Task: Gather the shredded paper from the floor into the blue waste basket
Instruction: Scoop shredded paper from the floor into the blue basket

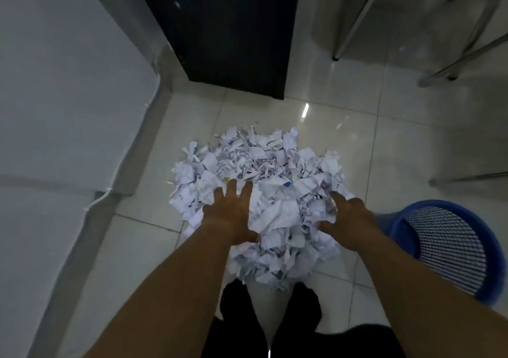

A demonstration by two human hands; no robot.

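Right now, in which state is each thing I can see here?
White shredded paper pile: heaped on the tiled floor.
Blue plastic mesh waste basket: right of pile, no paper visible inside.
Left hand: fingers straight and spread, on the pile.
Right hand: thumb and forefinger spread, on the pile.

Likely an office corner: glossy pale floor tiles point(357, 151); a dark cabinet panel point(233, 33) at upper centre; chrome furniture legs point(354, 25) at upper right; shredded printed paper point(261, 170) heaped mid-frame; a blue mesh waste basket point(450, 245) at right.
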